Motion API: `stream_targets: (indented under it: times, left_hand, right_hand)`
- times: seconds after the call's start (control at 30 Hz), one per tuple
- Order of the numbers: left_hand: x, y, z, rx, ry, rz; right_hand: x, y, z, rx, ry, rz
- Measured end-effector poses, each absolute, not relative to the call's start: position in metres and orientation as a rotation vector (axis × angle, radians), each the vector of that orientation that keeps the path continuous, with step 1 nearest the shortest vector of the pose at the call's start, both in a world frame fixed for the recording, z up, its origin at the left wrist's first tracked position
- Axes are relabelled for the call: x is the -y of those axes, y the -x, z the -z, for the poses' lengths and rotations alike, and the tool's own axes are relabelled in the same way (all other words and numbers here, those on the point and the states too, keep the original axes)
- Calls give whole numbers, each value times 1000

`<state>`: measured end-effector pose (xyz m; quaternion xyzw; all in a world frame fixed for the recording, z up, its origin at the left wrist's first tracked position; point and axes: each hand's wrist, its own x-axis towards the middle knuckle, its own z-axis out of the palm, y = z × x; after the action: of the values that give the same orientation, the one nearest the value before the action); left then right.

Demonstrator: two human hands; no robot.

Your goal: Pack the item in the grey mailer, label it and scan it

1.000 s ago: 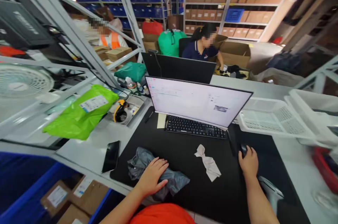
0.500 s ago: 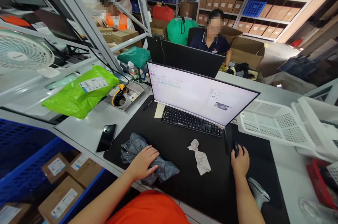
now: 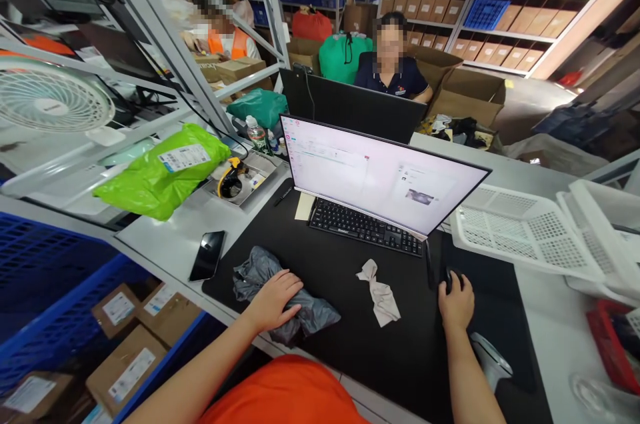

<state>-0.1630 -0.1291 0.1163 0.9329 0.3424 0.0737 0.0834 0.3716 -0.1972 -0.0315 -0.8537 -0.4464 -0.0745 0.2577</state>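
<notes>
Nothing moved: my left hand [image 3: 273, 301] stays flat, open on the crumpled grey plastic bag [image 3: 280, 291] below the keyboard [image 3: 365, 227], my right hand [image 3: 456, 304] still cups the black mouse [image 3: 450, 277].

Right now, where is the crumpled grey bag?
In the head view, the crumpled grey bag lies on the black desk mat, under the left hand, just right of the phone.

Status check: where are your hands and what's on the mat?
Left hand flat on grey bag. Right hand on mouse. Crumpled cloth lies between them, apart from both, below keyboard.
</notes>
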Motion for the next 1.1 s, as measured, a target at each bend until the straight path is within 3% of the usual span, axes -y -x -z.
stream_targets:
  times: [1.1]
  left_hand:
    - [134,157,-117,-1073,-2696,-171]
  right_hand:
    - [201,-379,42,1321,2250,111]
